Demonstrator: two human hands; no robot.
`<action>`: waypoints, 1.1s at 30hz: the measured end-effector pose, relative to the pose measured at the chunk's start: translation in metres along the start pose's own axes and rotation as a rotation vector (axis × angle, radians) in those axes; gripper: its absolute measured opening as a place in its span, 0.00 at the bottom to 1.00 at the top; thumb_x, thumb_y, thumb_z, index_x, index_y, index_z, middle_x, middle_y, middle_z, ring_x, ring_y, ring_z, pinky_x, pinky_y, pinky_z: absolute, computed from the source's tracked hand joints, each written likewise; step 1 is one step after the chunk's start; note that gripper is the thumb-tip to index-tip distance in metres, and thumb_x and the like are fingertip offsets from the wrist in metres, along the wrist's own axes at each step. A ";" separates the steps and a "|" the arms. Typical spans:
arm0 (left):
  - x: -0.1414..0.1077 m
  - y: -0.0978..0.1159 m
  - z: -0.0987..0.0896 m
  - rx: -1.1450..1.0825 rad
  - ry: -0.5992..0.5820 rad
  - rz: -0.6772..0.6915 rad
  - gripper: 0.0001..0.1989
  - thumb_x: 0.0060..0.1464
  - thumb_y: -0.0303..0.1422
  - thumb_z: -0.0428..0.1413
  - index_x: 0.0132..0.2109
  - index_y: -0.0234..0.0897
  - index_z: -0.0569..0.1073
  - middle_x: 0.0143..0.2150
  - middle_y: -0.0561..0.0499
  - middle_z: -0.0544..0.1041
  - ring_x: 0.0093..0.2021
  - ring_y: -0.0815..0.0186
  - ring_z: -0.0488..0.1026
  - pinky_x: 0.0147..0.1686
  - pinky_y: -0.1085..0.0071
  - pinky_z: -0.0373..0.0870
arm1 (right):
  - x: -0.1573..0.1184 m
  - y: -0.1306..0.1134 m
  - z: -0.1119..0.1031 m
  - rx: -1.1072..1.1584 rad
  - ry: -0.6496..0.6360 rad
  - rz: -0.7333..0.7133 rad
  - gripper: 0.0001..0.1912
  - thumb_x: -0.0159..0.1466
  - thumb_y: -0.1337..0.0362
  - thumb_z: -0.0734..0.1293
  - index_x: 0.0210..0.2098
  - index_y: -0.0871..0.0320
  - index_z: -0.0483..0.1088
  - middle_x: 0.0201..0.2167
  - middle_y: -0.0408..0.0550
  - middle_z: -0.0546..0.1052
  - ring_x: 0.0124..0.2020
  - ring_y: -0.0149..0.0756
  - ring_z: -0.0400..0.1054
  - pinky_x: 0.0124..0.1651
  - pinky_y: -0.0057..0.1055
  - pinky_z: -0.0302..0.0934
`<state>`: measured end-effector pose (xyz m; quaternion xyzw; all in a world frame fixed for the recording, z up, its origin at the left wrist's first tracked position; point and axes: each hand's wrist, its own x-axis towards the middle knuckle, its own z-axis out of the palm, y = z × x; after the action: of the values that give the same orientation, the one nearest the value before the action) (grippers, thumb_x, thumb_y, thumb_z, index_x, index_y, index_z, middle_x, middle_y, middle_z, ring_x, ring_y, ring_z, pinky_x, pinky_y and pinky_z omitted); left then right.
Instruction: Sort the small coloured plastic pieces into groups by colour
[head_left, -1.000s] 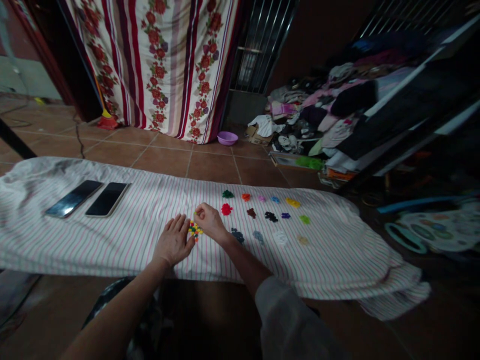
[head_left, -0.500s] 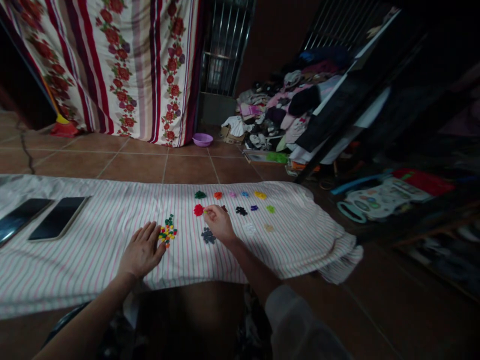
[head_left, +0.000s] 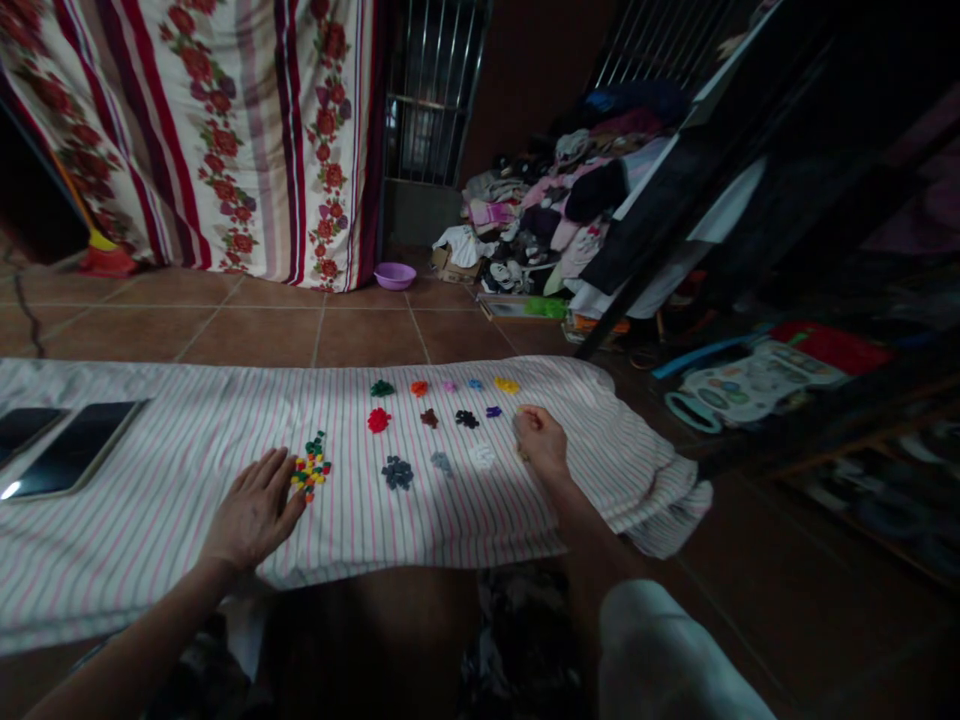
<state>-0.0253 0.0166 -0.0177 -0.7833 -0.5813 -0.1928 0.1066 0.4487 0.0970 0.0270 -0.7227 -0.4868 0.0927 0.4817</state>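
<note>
My left hand (head_left: 251, 510) lies flat on the striped cloth (head_left: 187, 430), fingers stretched out, its edge against a mixed pile of small yellow, green, red and orange pieces (head_left: 311, 470). My right hand (head_left: 541, 437) is farther right, fingers pinched together low over the cloth; what they hold is hidden. Beside it are dark purple pieces (head_left: 493, 411) and white pieces (head_left: 482, 456). Tan pieces (head_left: 523, 453) are partly covered by this hand. Sorted piles lie between the hands: red (head_left: 379, 420), brown (head_left: 429, 418), black (head_left: 466, 419), dark grey (head_left: 397, 472) and light grey (head_left: 442, 462).
Along the far side lie green (head_left: 382, 388), orange (head_left: 419, 387), pink (head_left: 449, 386), blue (head_left: 475, 383) and yellow (head_left: 506, 384) piles. Two phones (head_left: 79, 450) rest at the left. Beyond are a purple basin (head_left: 395, 275), a curtain (head_left: 255, 140) and heaped clothes (head_left: 540, 205).
My right hand has moved right from beside the red pile, carrying a small yellow-green piece earlier, and now covers where a lime-green pile showed. The view has shifted slightly; my left hand stays by the mixed pile.
</note>
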 end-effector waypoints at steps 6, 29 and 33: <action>-0.001 -0.003 0.001 0.018 0.013 0.037 0.27 0.61 0.45 0.43 0.57 0.31 0.71 0.61 0.35 0.72 0.65 0.50 0.66 0.62 0.52 0.67 | 0.023 0.034 -0.016 -0.114 0.046 0.128 0.15 0.52 0.59 0.63 0.35 0.58 0.75 0.31 0.49 0.79 0.35 0.41 0.72 0.45 0.35 0.66; -0.002 -0.007 0.000 0.013 -0.003 0.046 0.27 0.61 0.46 0.44 0.58 0.35 0.70 0.62 0.37 0.72 0.65 0.51 0.66 0.61 0.52 0.68 | 0.040 0.073 -0.009 -0.145 0.025 0.063 0.17 0.55 0.58 0.61 0.34 0.56 0.79 0.36 0.52 0.82 0.40 0.43 0.73 0.49 0.39 0.66; -0.001 -0.005 -0.002 0.006 -0.009 0.024 0.26 0.61 0.46 0.44 0.58 0.35 0.70 0.62 0.37 0.71 0.65 0.51 0.66 0.62 0.51 0.67 | 0.037 0.074 -0.013 -0.078 0.059 0.075 0.19 0.55 0.57 0.61 0.37 0.59 0.79 0.35 0.53 0.82 0.38 0.43 0.73 0.48 0.39 0.66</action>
<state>-0.0304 0.0164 -0.0169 -0.7906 -0.5730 -0.1862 0.1087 0.5205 0.1143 -0.0118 -0.7610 -0.4484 0.0704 0.4636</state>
